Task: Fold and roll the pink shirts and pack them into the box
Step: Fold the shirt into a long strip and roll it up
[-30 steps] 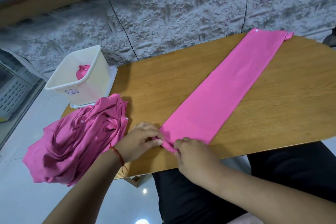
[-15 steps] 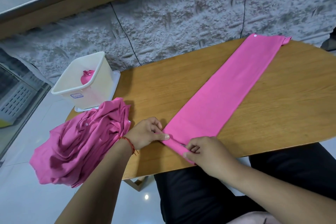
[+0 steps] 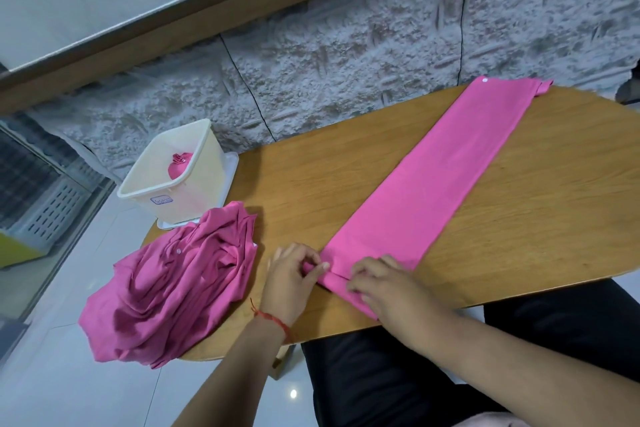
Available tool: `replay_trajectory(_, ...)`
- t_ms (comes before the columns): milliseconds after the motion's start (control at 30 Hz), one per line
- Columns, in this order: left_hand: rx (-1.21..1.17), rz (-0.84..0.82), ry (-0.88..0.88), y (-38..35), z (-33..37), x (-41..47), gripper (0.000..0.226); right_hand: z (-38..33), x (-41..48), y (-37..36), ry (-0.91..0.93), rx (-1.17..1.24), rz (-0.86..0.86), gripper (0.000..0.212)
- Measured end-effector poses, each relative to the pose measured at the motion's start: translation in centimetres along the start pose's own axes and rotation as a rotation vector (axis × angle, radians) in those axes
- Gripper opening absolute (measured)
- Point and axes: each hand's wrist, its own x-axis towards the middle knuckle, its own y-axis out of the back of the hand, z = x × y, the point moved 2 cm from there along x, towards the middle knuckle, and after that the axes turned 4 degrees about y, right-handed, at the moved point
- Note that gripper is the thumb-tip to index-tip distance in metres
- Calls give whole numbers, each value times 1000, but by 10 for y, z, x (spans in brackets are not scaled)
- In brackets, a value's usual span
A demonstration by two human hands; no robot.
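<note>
A pink shirt (image 3: 429,184), folded into a long narrow strip, lies diagonally across the wooden table (image 3: 540,218). Its near end is turned over into a short fold. My left hand (image 3: 294,274) pinches the left corner of that fold between thumb and fingers. My right hand (image 3: 384,282) grips the fold's right part with curled fingers. A crumpled heap of pink shirts (image 3: 173,284) hangs over the table's left end. The white plastic box (image 3: 162,184) stands behind the heap and holds one rolled pink shirt (image 3: 178,166).
The box stands on a white lid (image 3: 230,166) at the table's left corner. A rough grey stone wall (image 3: 346,62) runs just behind the table. My dark-trousered legs (image 3: 433,374) are under the near edge. Pale floor tiles lie to the left.
The near end of the strip has been turned over into a short fold. Both hands have shifted slightly along it and the camera has moved a little.
</note>
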Motion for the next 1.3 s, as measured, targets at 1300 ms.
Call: replay_trajectory(1300, -431, -414, 316, 8, 1, 39, 13, 6, -15, 3, -350, 218, 221, 21)
